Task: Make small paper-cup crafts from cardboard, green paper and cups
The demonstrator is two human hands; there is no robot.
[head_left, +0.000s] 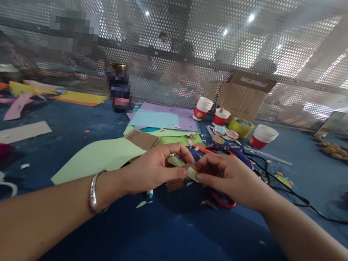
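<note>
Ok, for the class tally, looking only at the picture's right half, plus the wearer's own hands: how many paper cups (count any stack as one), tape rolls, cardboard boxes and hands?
Red-and-white paper cups: 3
Yellow tape roll: 1
Brown cardboard box: 1
Bare hands: 2
Total: 7

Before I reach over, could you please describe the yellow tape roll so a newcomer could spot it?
Start at the brown cardboard box at the far side of the blue table. Just in front, between two red-and-white cups, sits the yellow tape roll. Its wide yellow band sets it apart from them.
</note>
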